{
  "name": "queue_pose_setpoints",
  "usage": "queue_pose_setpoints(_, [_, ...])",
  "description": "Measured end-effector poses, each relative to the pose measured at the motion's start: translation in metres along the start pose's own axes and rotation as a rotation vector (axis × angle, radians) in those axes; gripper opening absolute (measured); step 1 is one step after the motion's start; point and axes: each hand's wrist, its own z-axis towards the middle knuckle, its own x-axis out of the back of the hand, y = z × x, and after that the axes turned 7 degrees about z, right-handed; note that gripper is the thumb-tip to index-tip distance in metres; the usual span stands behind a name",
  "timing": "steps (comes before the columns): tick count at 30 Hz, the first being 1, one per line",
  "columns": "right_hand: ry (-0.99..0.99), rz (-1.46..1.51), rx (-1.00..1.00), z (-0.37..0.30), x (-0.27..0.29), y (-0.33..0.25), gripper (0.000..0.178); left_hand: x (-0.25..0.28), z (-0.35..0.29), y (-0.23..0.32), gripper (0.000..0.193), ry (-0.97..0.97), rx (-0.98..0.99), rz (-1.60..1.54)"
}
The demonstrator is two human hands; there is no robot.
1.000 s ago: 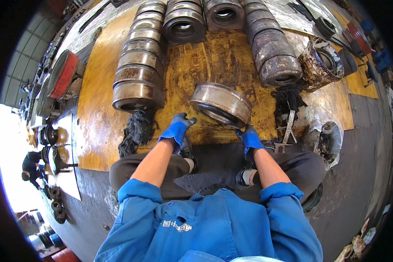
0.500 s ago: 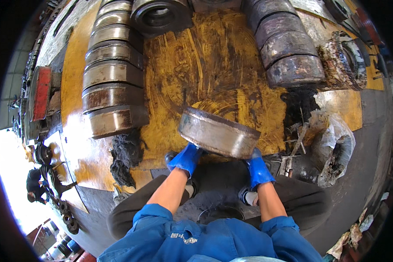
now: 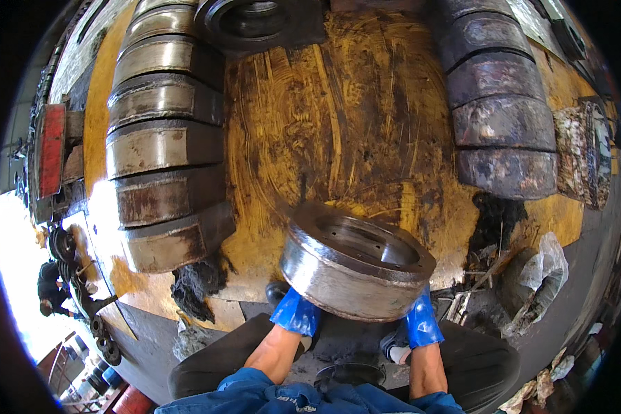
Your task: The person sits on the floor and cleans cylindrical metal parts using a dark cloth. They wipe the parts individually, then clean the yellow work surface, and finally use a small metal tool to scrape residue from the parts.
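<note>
A heavy, worn metal brake drum [image 3: 345, 283] is tilted between my hands, just above the near edge of the oily yellow board. Its flat ring face, with small bolt holes and a large central opening, now shows from above. My left hand [image 3: 297, 312], in a blue glove, grips the drum's lower left side. My right hand [image 3: 423, 321], gloved the same way, grips its lower right side. The fingers of both hands are mostly hidden behind and under the drum.
A row of similar drums [image 3: 148, 148] lines the left, another row [image 3: 504, 124] the right. One more drum [image 3: 252, 24] lies at the far end of the yellow board [image 3: 338, 117]. Black fibrous clumps [image 3: 196, 286], a plastic bag [image 3: 541, 276] and my spread knees flank the work spot.
The drum has tipped so that its upper face and central opening come into view. It and both hands sit lower in the picture; the surrounding drums have shifted with the head's movement.
</note>
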Motion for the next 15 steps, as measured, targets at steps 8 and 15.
queue_pose_setpoints(8, [-0.099,-0.123,0.18,0.091,-0.04,-0.103,0.048,0.066,0.065,0.122,0.04,0.233,-0.294,0.215])
queue_pose_setpoints(15, [-0.261,-0.426,0.557,0.241,-0.123,-0.259,0.045,0.158,0.182,0.289,0.04,0.535,-0.645,0.533])
